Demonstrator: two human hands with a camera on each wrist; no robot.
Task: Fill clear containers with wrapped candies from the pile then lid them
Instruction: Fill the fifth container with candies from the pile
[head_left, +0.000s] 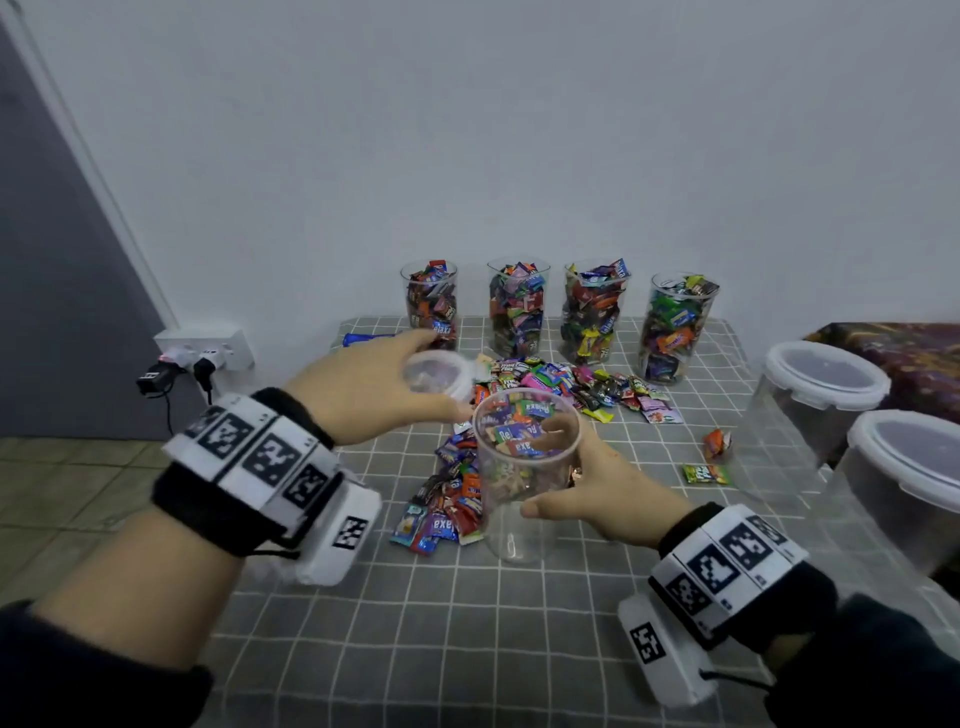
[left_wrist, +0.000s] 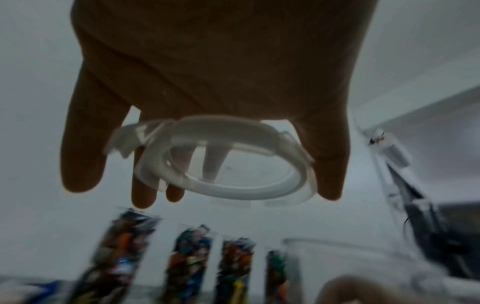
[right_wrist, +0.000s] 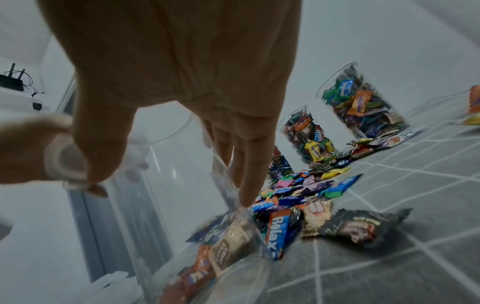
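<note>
My left hand (head_left: 363, 384) holds a clear round lid (head_left: 436, 371) with a white ring by its rim, in the air just left of and above an open clear container (head_left: 519, 499). The left wrist view shows the lid (left_wrist: 223, 164) between thumb and fingers. My right hand (head_left: 597, 483) grips the container's wall, thumb in front and fingers behind; it looks empty and stands on the grey checked table (head_left: 467, 623). The pile of wrapped candies (head_left: 561, 384) lies behind and left of it. Several filled, unlidded containers (head_left: 519, 306) line the wall.
Two large lidded clear tubs (head_left: 826, 384) (head_left: 914, 457) stand at the table's right edge. Two stray candies (head_left: 717, 441) (head_left: 705, 474) lie right of the pile. A blue object (head_left: 363, 339) lies at the back left. A wall socket with plugs (head_left: 202, 353) is left of the table.
</note>
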